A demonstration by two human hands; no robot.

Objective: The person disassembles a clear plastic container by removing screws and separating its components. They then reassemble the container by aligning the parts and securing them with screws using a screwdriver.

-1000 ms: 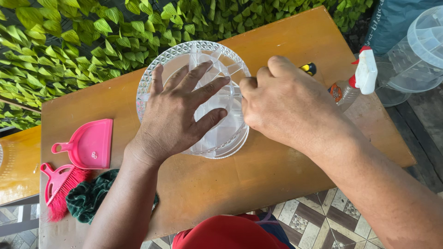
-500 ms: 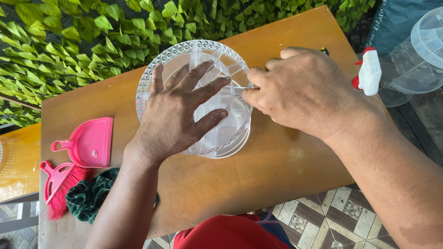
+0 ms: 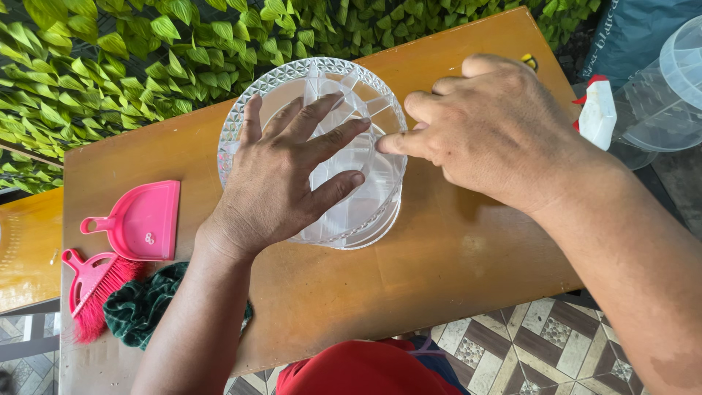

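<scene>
Table [image 3: 439,278] bears clear divided dish [image 3: 380,212].

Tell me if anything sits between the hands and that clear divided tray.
Nothing visible does. The left hand lies flat on the clear divided tray, and the right hand touches its divider with a fingertip.

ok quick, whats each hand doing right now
Left hand: open, fingers spread, palm flat on the clear divided tray.
Right hand: loosely curled, forefinger tip on the tray's inner dividers; holds nothing visible.
</scene>
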